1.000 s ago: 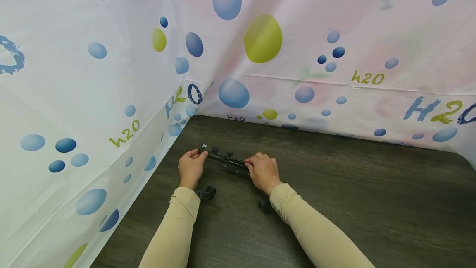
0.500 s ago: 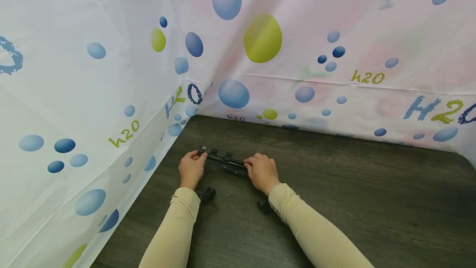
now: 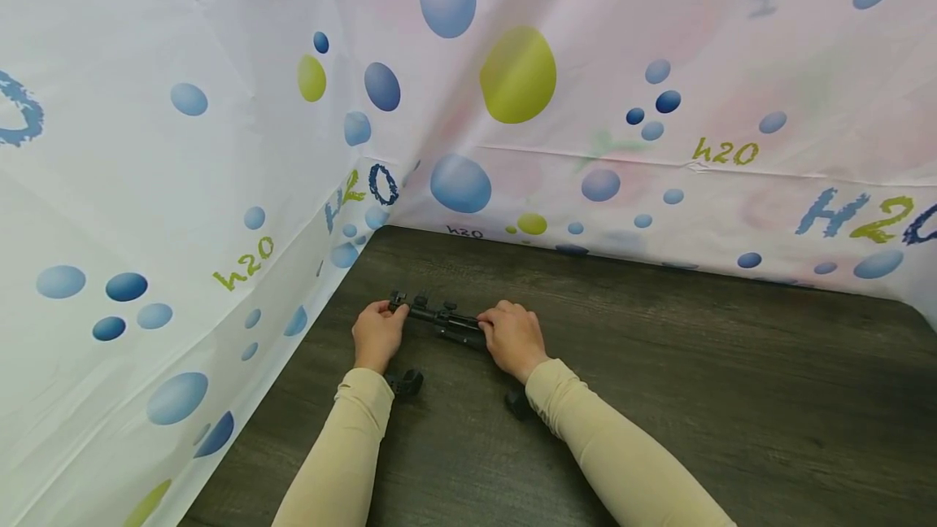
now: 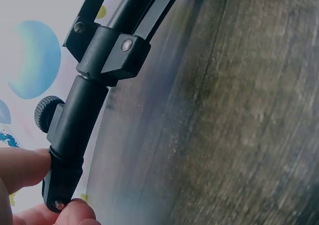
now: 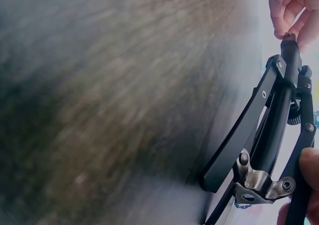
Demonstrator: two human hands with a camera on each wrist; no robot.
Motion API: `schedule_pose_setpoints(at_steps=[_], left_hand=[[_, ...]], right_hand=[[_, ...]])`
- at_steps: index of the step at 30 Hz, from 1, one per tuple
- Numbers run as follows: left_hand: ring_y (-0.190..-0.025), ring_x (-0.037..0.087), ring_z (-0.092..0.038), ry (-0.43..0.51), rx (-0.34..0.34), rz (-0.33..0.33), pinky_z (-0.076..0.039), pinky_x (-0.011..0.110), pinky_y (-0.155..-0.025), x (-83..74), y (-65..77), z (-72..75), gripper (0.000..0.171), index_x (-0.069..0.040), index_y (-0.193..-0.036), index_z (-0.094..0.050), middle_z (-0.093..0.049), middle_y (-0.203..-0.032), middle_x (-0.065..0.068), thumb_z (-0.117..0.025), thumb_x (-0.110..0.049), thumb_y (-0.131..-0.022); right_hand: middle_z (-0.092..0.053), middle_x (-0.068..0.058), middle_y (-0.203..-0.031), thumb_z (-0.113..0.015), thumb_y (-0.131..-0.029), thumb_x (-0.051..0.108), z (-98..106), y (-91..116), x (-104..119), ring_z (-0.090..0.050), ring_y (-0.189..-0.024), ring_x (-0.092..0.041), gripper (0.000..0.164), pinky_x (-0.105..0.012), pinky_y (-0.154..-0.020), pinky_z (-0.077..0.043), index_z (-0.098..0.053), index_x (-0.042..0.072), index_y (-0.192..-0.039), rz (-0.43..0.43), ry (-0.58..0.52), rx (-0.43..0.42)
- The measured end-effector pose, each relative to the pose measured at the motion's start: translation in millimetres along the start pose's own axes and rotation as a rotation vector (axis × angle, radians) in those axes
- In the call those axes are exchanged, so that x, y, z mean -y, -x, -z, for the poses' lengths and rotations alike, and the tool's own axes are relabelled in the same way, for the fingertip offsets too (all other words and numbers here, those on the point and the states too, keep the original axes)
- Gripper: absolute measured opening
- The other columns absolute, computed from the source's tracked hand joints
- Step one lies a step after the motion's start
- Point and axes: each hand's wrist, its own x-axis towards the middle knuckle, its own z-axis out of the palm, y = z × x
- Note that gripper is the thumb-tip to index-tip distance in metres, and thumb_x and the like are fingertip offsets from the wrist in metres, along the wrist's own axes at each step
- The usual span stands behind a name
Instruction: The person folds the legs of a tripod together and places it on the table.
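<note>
A small black folding tripod (image 3: pixel 432 314) spans the gap between my hands, lying crosswise in the head view. My left hand (image 3: pixel 376 336) pinches its narrow end between thumb and fingers, beside a screw in the left wrist view. Along the tube (image 4: pixel 75 117) sit a ribbed knob (image 4: pixel 47 112) and a collar where the legs hinge. My right hand (image 3: pixel 516 340) pinches one leg (image 5: pixel 300 177) near the other end. In the right wrist view another leg (image 5: pixel 234 140) stands angled out from the tube, and a metal bracket (image 5: pixel 259 185) shows at the tube's near end.
A dark wood-grain table (image 3: pixel 659 397) lies under both hands. White sheeting printed with bubbles (image 3: pixel 517 76) rises behind the table and along its left side. Black wrist devices (image 3: pixel 407 383) show below the hands.
My right hand has shifted slightly left, with the tripod still between both hands. The left hand has hardly moved.
</note>
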Motion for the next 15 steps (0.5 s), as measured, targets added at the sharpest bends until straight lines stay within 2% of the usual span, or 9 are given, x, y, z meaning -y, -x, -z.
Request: schedule_pose_setpoints(at_steps=[15], left_hand=[[-0.115,0.044,-0.055,-0.065,0.050,0.017,-0.047,0.053,-0.094,0.7,-0.4,1.1,0.049,0.010,-0.132,-0.057,-0.063,-0.121,0.028,-0.063,-0.026,-0.099]], right_hand=[[-0.064,0.000,-0.087,-0.069,-0.095,0.016,-0.1,-2.3,-0.8,-0.061,-0.078,-0.024,0.010,-0.042,-0.067,-0.050,-0.079,0.014,-0.100,0.021,-0.012,0.033]])
